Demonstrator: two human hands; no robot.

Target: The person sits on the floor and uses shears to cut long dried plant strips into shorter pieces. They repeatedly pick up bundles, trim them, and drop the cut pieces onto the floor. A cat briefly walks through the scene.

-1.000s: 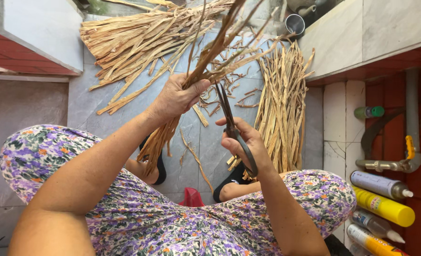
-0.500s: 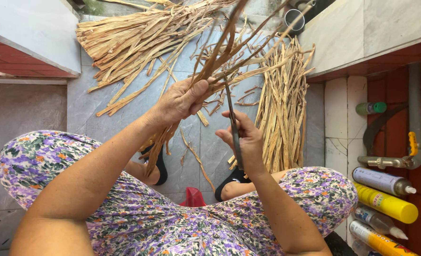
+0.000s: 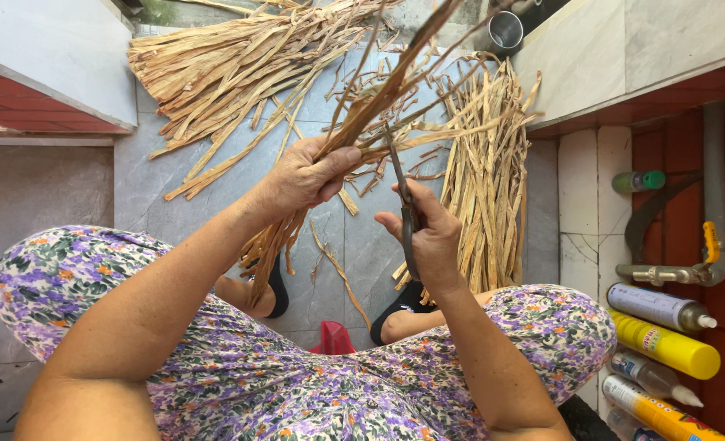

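Observation:
My left hand (image 3: 305,175) grips a bundle of dry tan fibre strips (image 3: 379,98) that rises up and to the right, with its lower ends hanging below my fist. My right hand (image 3: 428,237) holds a pair of dark scissors (image 3: 402,192) upright, the blades reaching into the strips just right of my left hand. Both hands are raised over my lap in a floral purple dress (image 3: 297,384).
A large heap of the same strips (image 3: 232,73) lies on the grey tiled floor at the back left; another sheaf (image 3: 489,188) lies at the right. A metal cup (image 3: 505,33) stands behind. Spray cans and bottles (image 3: 664,327) lie by a red wall with a pipe (image 3: 713,188).
My right hand has lifted the scissors from lower down up into the strips. The bundle in my left hand has tilted a little more upright.

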